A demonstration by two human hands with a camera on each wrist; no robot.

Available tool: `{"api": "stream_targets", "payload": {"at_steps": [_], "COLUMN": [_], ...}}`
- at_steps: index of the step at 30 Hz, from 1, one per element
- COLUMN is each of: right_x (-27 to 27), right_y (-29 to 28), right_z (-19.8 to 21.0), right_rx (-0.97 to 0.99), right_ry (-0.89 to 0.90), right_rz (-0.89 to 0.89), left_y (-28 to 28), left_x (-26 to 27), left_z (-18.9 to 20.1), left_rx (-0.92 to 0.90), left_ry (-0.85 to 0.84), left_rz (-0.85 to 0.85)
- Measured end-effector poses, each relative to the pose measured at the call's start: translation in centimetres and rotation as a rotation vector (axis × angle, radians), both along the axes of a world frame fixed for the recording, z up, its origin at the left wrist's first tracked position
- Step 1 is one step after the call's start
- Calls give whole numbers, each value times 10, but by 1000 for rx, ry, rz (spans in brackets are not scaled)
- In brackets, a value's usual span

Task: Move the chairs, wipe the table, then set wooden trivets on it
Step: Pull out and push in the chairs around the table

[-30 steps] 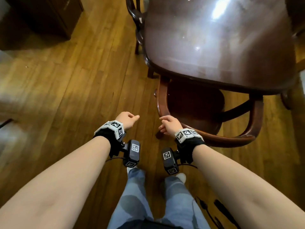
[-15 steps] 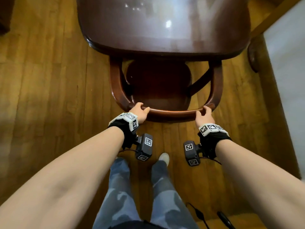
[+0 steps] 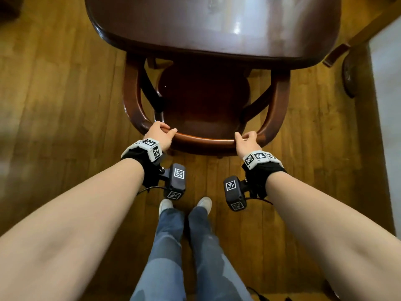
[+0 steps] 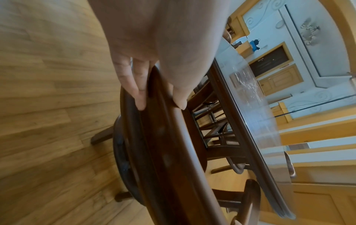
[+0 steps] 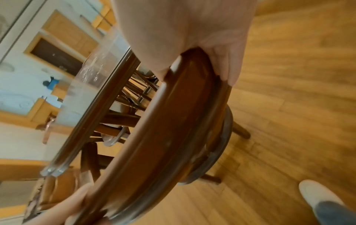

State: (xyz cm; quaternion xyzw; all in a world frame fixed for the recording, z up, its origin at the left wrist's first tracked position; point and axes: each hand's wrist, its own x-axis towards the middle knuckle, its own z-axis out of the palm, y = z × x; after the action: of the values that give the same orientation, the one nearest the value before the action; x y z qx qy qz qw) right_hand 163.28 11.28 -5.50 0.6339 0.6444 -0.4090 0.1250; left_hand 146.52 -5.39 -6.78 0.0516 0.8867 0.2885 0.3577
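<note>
A dark wooden armchair point(image 3: 206, 101) with a curved back rail stands tucked partly under the glossy dark table point(image 3: 212, 25). My left hand point(image 3: 161, 133) grips the left part of the back rail, fingers over the top and thumb along the near side. My right hand point(image 3: 247, 141) grips the right part of the same rail. In the left wrist view the left hand point(image 4: 159, 97) pinches the rail point(image 4: 169, 144) between fingers and thumb. The right hand point(image 5: 198, 68) wraps the rail point(image 5: 163, 129) in the right wrist view. No trivets or cloth are in view.
The wood floor point(image 3: 60, 105) stretches to the left and behind the chair. My feet point(image 3: 184, 205) stand just behind it. Another chair's arm point(image 3: 338, 53) and a white wall point(image 3: 386, 105) lie at the right. More chair legs show under the table point(image 4: 212, 121).
I stepped round to face the chair's back. Both hands went from hovering near the rail to gripping it, one on each side; the chair now stands a little further out from under the table.
</note>
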Motion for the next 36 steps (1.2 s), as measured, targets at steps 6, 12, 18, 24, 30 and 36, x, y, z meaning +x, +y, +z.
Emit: {"api": "stream_targets", "payload": {"at_steps": [6, 12, 18, 24, 30, 36], "right_x": [-6, -11, -1, 10, 28, 17], "right_y": [-27, -11, 37, 39, 4, -1], "right_z": [-10, -9, 1, -4, -6, 0], "right_rx": [-17, 14, 35, 90, 62, 70], "right_ry": [47, 42, 21, 31, 25, 47], "right_rz": [-31, -118, -70, -119, -144, -129], "left_y": [-6, 5, 25, 18, -13, -8], "left_x": [-32, -25, 3, 20, 27, 8], "left_z": [1, 1, -6, -23, -19, -7], "left_rx": [10, 104, 97, 61, -8, -35], "left_ry": [-11, -126, -228, -179, -97, -46], "left_rz": [23, 167, 223, 320, 289, 247]}}
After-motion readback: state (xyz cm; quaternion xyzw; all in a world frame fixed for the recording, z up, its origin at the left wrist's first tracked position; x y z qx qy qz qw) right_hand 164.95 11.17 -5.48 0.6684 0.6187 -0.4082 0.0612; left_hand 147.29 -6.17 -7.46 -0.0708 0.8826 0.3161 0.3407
